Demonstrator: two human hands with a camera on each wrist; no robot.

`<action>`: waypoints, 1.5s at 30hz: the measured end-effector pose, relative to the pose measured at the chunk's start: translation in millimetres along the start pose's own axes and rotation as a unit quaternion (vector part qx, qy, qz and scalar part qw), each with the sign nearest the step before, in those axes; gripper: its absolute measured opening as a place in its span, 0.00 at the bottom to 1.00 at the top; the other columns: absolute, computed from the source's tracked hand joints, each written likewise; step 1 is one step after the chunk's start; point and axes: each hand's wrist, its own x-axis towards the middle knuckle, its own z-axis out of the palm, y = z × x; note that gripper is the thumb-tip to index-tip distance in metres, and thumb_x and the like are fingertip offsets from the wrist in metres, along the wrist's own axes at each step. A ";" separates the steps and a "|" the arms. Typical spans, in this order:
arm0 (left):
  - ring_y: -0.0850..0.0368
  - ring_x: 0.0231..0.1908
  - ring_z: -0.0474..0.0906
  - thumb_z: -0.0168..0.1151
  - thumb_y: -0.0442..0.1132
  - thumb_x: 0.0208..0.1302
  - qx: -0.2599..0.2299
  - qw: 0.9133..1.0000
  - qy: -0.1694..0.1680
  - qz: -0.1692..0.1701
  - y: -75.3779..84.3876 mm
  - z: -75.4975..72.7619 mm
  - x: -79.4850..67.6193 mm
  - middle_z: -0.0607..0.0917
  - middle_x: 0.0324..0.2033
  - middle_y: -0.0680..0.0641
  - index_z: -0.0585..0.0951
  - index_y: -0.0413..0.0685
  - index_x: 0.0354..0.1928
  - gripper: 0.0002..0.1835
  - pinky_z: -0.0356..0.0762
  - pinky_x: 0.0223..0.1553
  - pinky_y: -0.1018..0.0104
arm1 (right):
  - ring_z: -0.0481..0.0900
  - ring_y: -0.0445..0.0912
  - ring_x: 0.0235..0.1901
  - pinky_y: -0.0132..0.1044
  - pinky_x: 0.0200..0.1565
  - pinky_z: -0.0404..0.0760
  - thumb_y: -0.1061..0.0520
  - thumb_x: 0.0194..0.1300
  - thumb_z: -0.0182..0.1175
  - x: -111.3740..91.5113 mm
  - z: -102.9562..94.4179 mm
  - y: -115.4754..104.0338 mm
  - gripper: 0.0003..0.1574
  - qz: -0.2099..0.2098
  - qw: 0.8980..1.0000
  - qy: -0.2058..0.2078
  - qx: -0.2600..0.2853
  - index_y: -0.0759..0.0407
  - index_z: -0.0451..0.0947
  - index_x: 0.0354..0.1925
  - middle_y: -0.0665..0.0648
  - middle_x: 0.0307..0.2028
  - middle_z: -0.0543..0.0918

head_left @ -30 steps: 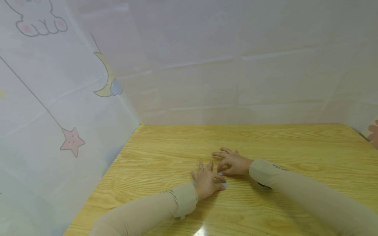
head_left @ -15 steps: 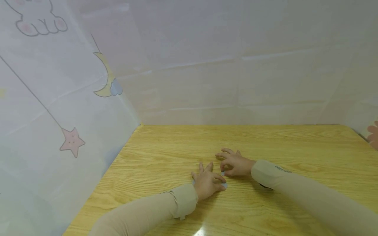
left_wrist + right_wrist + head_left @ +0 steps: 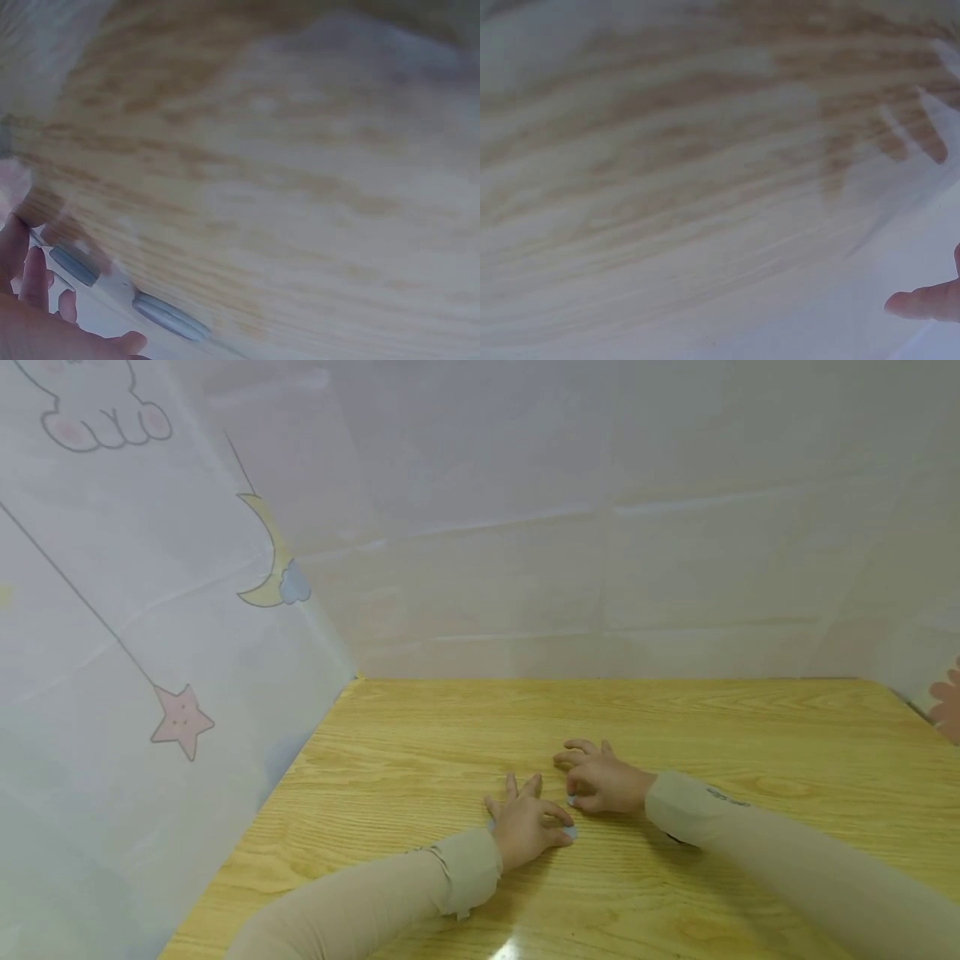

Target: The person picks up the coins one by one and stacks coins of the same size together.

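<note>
In the head view, my left hand (image 3: 521, 833) lies low over the table with its other fingers spread. Its thumb and forefinger pinch a small flat light-blue piece (image 3: 570, 832); another bit of light blue (image 3: 491, 824) shows at the hand's far side. Just right of it, my right hand (image 3: 611, 782) pinches a small light-blue piece (image 3: 571, 800) between thumb and forefinger, other fingers raised. The left wrist view shows a grey-blue rounded slab (image 3: 171, 316) near the thumb and a second slab (image 3: 73, 265) beyond. Their kind is unclear. Only one fingertip (image 3: 911, 303) shows in the right wrist view.
A wood-grain table (image 3: 420, 718) spreads under both hands. Pale sheeting (image 3: 480, 568) stands along its back edge, and a printed sheet with a pink star (image 3: 182, 721) and a moon (image 3: 270, 552) borders the left side.
My right hand has drawn slightly right and toward me with its light-blue piece, widening the gap between the hands. The left hand has stayed nearly still.
</note>
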 end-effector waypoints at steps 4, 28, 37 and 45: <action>0.20 0.67 0.42 0.70 0.50 0.54 0.000 1.000 0.001 -0.001 2.0 -2.1 -1.4 0.61 0.70 0.33 0.88 0.58 0.41 0.13 0.42 0.51 0.15 | 0.52 0.72 0.66 0.84 0.50 0.43 0.56 0.62 0.68 -2.9 -2.5 0.1 0.05 -0.004 1.000 0.004 0.001 0.49 0.81 0.29 0.70 0.63 0.70; 0.23 0.69 0.43 0.70 0.51 0.54 -0.005 1.000 -0.008 -0.004 0.4 -3.7 -3.3 0.62 0.69 0.33 0.87 0.57 0.42 0.14 0.42 0.50 0.14 | 0.54 0.70 0.66 0.84 0.50 0.46 0.56 0.61 0.69 -22.0 3.1 -12.9 0.06 -0.040 0.999 0.018 0.000 0.47 0.81 0.29 0.67 0.62 0.71; 0.24 0.69 0.45 0.70 0.51 0.54 0.003 1.000 -0.008 -0.002 1.6 -5.4 -3.1 0.63 0.69 0.33 0.87 0.56 0.42 0.15 0.44 0.49 0.14 | 0.56 0.71 0.65 0.84 0.49 0.49 0.59 0.60 0.69 -23.5 5.0 -17.9 0.07 -0.063 0.997 0.032 -0.012 0.49 0.81 0.28 0.68 0.62 0.72; 0.25 0.69 0.44 0.70 0.51 0.55 -0.012 1.000 -0.012 -0.007 0.9 -4.6 -2.0 0.63 0.69 0.33 0.87 0.54 0.44 0.16 0.41 0.51 0.15 | 0.57 0.70 0.65 0.84 0.49 0.48 0.58 0.58 0.70 -22.4 3.9 -25.5 0.06 -0.065 0.997 0.028 -0.030 0.48 0.82 0.29 0.66 0.62 0.72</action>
